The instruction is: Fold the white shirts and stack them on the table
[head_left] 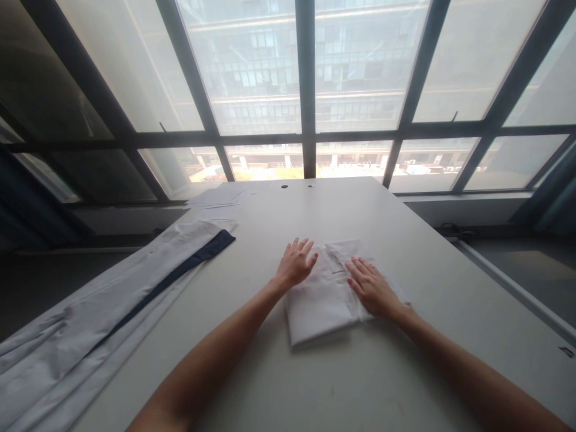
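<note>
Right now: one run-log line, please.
left hand: open, at left edge of cloth, contact unclear | right hand: open, on cloth's right side | cloth: white, folded, on table | long fabric: table's left side

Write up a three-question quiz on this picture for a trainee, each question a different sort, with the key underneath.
1. True or false: the left hand is clenched into a fist.

2. Multiple choice: what colour is the long strip along the pale fabric on the left side of the table?
A) red
B) dark blue
C) yellow

3. Short answer: what does the right hand rest on?

Key:
1. False; its fingers are spread open.
2. B
3. The folded white cloth.
</note>
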{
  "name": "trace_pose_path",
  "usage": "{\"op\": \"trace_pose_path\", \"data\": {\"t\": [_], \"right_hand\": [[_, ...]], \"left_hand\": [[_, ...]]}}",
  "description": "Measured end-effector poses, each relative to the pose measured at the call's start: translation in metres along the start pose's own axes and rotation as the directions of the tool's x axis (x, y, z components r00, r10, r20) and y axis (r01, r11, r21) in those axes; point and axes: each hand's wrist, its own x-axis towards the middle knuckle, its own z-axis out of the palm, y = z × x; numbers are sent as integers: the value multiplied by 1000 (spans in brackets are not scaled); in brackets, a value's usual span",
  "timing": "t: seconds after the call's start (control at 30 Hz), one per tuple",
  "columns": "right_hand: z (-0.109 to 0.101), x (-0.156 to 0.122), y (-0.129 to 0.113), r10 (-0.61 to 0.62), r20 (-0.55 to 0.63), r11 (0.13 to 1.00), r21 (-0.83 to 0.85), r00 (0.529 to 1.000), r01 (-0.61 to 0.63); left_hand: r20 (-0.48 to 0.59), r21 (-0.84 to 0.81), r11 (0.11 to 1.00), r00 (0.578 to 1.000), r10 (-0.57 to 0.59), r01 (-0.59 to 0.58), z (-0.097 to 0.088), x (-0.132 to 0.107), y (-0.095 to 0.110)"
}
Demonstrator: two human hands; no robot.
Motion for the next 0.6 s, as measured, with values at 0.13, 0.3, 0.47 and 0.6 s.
{"op": "trace_pose_path", "data": {"t": [0.13, 0.3, 0.47, 0.6], "right_hand": [[0, 0, 0, -14, -14, 1000, 8, 1000, 14], [1, 0, 0, -12, -19, 1000, 7, 1000, 13], [-5, -1, -4, 11, -53, 999, 43, 999, -9], [-25, -10, -24, -100, -203, 983, 129, 974, 127]], "left_hand": [[95, -15, 995, 990, 101, -100, 14, -7, 20], [181, 12, 994, 977, 109, -112, 26, -11, 24], [156, 11, 994, 982, 108, -111, 23, -11, 24], [165, 11, 994, 981, 105, -108, 21, -11, 26]]}}
